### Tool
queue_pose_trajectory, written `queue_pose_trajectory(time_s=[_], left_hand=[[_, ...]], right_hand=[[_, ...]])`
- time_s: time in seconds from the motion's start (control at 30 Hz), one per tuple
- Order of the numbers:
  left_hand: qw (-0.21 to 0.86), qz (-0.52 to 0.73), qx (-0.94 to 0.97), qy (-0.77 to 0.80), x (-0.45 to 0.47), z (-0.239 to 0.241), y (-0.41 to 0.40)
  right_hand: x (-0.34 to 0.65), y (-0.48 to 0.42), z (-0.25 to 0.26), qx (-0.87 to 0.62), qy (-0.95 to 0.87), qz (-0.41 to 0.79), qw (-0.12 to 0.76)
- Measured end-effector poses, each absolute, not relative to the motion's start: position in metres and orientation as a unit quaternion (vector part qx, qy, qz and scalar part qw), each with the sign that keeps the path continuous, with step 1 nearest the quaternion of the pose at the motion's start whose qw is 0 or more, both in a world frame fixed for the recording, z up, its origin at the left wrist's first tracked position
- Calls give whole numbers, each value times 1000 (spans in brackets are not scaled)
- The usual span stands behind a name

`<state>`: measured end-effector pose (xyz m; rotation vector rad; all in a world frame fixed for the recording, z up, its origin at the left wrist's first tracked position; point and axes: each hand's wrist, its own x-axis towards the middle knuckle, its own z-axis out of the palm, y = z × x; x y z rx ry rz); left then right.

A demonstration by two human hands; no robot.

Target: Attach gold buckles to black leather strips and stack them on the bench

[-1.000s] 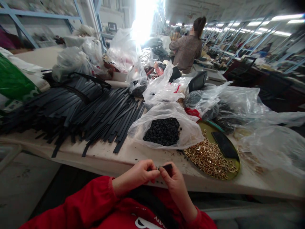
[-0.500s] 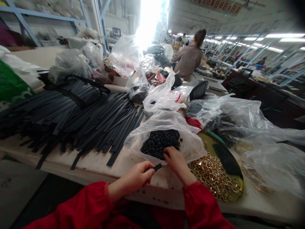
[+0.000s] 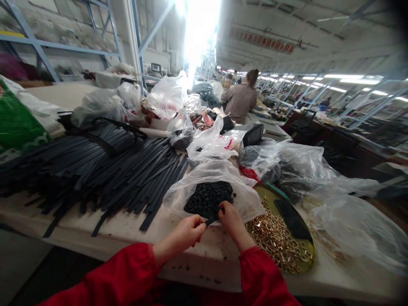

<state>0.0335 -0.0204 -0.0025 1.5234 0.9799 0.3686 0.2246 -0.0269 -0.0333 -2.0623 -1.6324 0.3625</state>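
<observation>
My left hand [image 3: 193, 229] is closed on a short black strip [image 3: 209, 221], whose end sticks out past the thumb to the right. My right hand [image 3: 230, 216] is pinched just beyond that end, at the near edge of a pile of small black pieces [image 3: 207, 196]. Whatever lies between its fingertips is too small and dark to make out. The pile rests in an opened clear plastic bag [image 3: 250, 202] spread on the table.
Long black strips [image 3: 134, 174] lie bundled at the left. To the right, a round yellowish tray [image 3: 310, 255] holds many gold metal buckles [image 3: 277, 238] and a black flat slab [image 3: 293, 217]. Plastic bags [image 3: 296, 159] crowd the back. A person [image 3: 240, 102] stands farther off.
My left hand has brought the strip's end closer to the right hand's fingertips. My right hand has drawn slightly back from the black pieces. The camera view has tilted up and turned right.
</observation>
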Motion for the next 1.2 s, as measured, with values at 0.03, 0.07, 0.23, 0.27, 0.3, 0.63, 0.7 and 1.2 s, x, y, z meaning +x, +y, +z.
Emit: queue_pose_trajectory(time_s=[0.03, 0.07, 0.23, 0.27, 0.3, 0.63, 0.7, 1.2], left_hand=[[597, 162, 661, 425, 35, -3, -21], [589, 166, 665, 428, 36, -2, -22], [507, 211, 727, 413, 43, 10, -24], [484, 221, 742, 408, 45, 13, -25], [463, 228, 754, 406, 46, 15, -26], [380, 208, 800, 416, 42, 16, -31], [377, 200, 803, 416, 41, 16, -33], [482, 129, 784, 371, 36, 7, -34]], right_hand=[[226, -28, -32, -748, -591, 140, 266], [227, -30, -31, -741, -585, 149, 293], [213, -54, -16, -690, -542, 250, 409], [208, -60, -12, -669, -509, 307, 445], [203, -66, -9, -641, -460, 375, 487], [190, -88, -7, -420, -117, 668, 602], [189, -89, -11, -429, -127, 657, 607], [169, -103, -25, -586, -279, 485, 586]])
